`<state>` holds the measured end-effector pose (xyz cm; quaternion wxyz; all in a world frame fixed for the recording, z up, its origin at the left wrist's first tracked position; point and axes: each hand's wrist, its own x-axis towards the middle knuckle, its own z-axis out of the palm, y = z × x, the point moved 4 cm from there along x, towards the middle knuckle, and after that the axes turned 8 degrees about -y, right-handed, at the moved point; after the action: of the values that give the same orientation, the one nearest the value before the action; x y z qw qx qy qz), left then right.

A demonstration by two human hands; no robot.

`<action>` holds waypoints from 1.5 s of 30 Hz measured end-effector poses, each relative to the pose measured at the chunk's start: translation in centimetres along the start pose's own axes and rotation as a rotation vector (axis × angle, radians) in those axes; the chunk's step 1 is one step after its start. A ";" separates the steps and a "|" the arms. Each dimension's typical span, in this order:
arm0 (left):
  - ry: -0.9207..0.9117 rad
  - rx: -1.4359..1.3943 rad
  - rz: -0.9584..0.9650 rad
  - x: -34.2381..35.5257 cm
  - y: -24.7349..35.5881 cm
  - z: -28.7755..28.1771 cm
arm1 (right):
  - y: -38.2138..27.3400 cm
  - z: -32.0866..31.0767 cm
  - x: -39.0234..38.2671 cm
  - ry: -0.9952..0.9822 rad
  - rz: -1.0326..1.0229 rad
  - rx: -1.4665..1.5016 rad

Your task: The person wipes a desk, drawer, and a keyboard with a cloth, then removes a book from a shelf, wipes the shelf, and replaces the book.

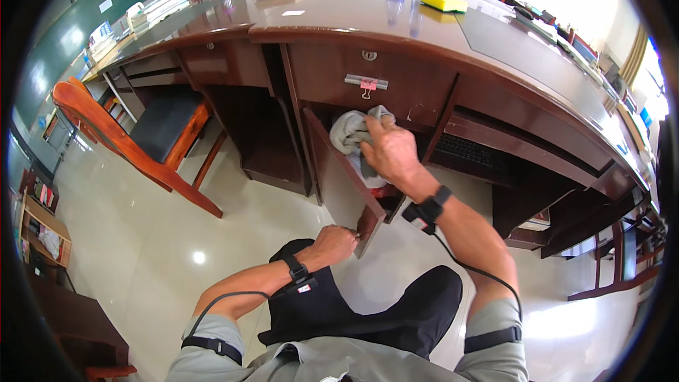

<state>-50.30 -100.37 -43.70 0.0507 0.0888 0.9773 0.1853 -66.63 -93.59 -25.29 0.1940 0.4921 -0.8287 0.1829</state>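
My right hand [389, 152] grips a crumpled grey cloth [346, 131] at the upper opening of the desk's cupboard. My left hand [337, 244] is curled on the lower outer edge of the open brown cupboard door [327, 170]. Something red inside the cupboard shows below the cloth. Above it is a drawer [318, 71] with a lock and a silver handle with a pink binder clip [368, 87] on it. My legs in dark trousers are bent below my hands.
The glossy brown desktop [325, 7] bears papers, bottles and a yellow sponge [443, 2]. A wooden chair [120, 148] stands at left, beside an open kneehole. A keyboard [463, 155] lies on a recessed tray at right. A small wooden shelf unit [56, 240] is at far left.
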 end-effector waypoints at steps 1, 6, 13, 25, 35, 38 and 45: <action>-0.028 0.006 -0.013 -0.7 -0.2 0.1 | -0.5 0.8 0.9 0.003 -0.013 0.011; -0.007 -0.027 0.011 -3.5 -1.6 -0.1 | -1.9 2.8 3.5 0.021 -0.053 0.137; -0.076 0.087 0.035 -4.6 -2.8 -0.4 | -5.1 -0.9 3.6 -0.059 -0.101 0.420; -0.009 -0.052 0.066 -6.3 -3.6 -0.6 | -6.8 4.2 9.9 -0.324 -0.329 0.362; -0.059 -0.037 0.040 -6.5 -2.9 -3.0 | -6.8 4.0 -8.3 -0.074 0.265 1.558; -0.084 -0.050 -0.004 -6.8 -2.1 -4.4 | -7.7 7.2 -8.7 -0.056 0.567 1.501; 0.107 -0.116 0.038 -8.2 -4.5 -2.6 | -6.4 12.4 -1.2 0.007 0.266 1.210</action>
<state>-43.31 -106.97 -42.46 -0.0003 0.0941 0.9644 0.2471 -62.18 -101.69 -35.80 -0.1410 0.4067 -0.6318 0.6447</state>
